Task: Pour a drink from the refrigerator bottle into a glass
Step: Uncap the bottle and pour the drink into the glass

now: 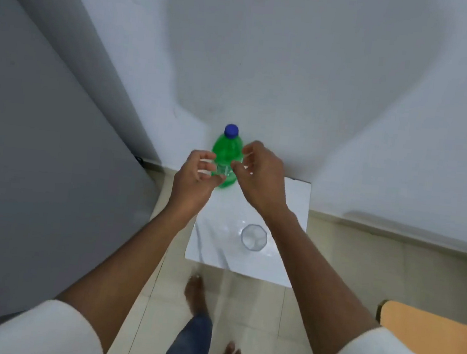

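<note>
A green plastic bottle (227,153) with a blue cap (231,130) stands upright at the far end of a small white table (290,200). My left hand (195,177) is just left of the bottle's lower body, fingers curled and apart, holding nothing. My right hand (261,174) is just right of the bottle, fingers spread and apart from it. Both hands partly hide the bottle's lower half. An empty clear glass (254,236) stands on the near part of the table, under my right forearm.
The grey refrigerator (43,142) fills the left side, its door shut. White walls close the corner behind the table. A tan wooden surface (435,333) sits at lower right. My bare feet stand on beige floor tiles (264,310).
</note>
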